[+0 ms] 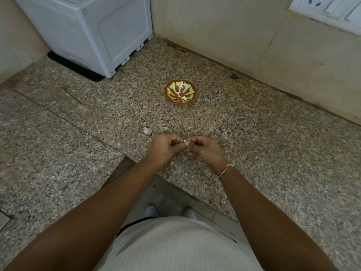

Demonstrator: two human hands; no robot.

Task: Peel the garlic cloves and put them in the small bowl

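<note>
A small red bowl (pixel 180 92) with a yellow-green pattern stands on the speckled granite counter (pixel 254 145), with a few pale peeled cloves (pixel 182 97) inside it. Nearer to me, my left hand (pixel 163 148) and my right hand (pixel 203 148) meet fingertip to fingertip above the counter. Between them they pinch one small pale garlic clove (pixel 185 142), mostly hidden by the fingers. A loose piece of garlic or skin (pixel 147 130) lies on the counter just left of my hands.
A white plastic appliance (pixel 88 30) on a black mat stands at the back left. Tiled walls close the corner behind the bowl, with a switch panel (pixel 328 8) at the top right. The counter's front edge runs just below my hands.
</note>
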